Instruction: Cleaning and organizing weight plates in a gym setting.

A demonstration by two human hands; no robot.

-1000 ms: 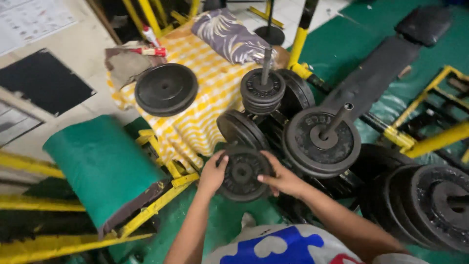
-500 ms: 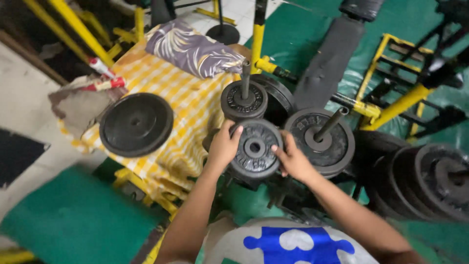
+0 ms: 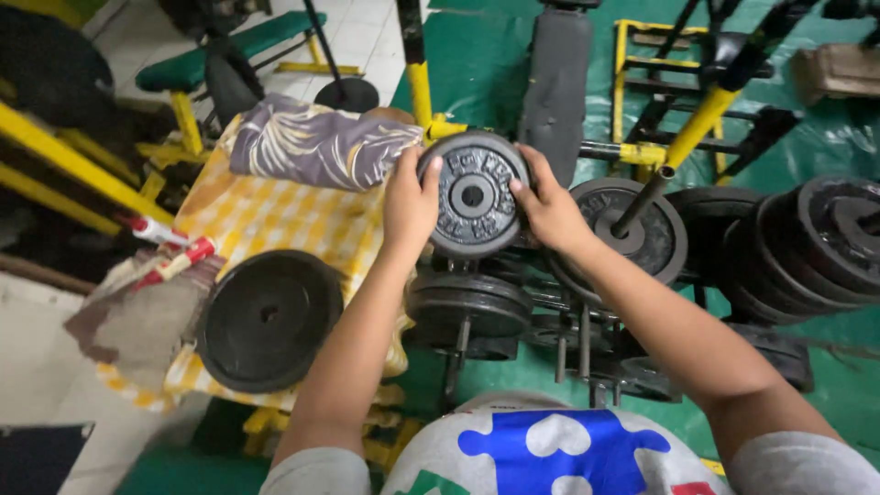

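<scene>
floor: green mat (image 3: 477, 55) over most of it, pale tiles (image 3: 275, 37) at the far side
furniture: yellow steel frames (image 3: 697, 119), black padded bench (image 3: 555, 82), green-topped bench (image 3: 220, 55)
table: yellow checked cloth (image 3: 275, 220)

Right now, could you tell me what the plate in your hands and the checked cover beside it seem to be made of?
Weight plate: probably cast iron, dull dark grey, with raised moulded lettering and a worn rim. Checked cover: woven fabric, yellow and white, matte; it drapes and creases.

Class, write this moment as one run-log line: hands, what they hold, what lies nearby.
left hand: grips plate | right hand: grips plate | plate: raised above rack | nearby: big plate on checked cloth
</scene>
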